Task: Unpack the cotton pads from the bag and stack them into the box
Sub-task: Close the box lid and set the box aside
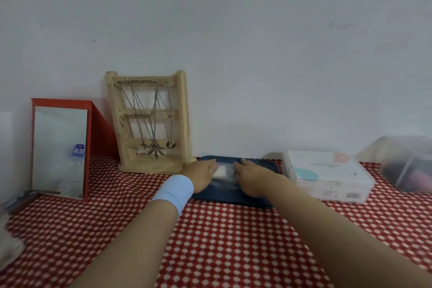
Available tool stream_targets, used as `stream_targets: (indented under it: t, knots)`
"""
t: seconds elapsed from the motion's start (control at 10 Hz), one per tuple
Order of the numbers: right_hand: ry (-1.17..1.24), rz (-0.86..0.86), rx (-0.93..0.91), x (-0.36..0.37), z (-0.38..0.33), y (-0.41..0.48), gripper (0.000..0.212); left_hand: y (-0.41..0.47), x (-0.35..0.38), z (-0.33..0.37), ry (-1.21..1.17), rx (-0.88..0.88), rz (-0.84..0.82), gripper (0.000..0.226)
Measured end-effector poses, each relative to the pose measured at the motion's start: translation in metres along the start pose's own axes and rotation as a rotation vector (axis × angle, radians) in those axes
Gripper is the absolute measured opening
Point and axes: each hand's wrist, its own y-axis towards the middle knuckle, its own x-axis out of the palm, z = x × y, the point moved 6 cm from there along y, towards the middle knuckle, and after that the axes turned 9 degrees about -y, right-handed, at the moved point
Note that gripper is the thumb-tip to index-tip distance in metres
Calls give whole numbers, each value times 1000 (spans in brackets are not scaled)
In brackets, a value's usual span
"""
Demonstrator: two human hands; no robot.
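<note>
Fingers (211, 165) of the left hand (201, 176) and of the right hand (254, 177) are laid from either side against a small clear plastic item holding white cotton pads (221, 172). It is set on a dark blue rectangular tray (233, 199) at the far middle of the red-and-white patterned tabletop (233, 241). Whether it is gripped or only touched cannot be told through the blur. A clear rectangular pack printed "Cosmetic Puff" (327, 175) is seen just right of the tray, and a wooden necklace stand (152, 121) just left.

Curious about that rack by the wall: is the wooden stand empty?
No, several necklaces hang from the wooden stand.
</note>
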Motion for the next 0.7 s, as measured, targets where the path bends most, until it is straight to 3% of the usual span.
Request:
stream_targets:
  t: [0.2,0.4,0.6,0.7]
  knots:
    - [40,-40,68,7,7,-1,64,9,8,-9,164,-6,-23,58]
    - [55,-33,69,8,7,2,66,12,10,-11,121,-45,-60,68]
    - [160,171,28,-22,7,-22,65,-1,-6,-4,-54,-93,-14,66]
    - [310,322,11,-56,9,-49,64,-20,-33,19,-139,-25,84,62]
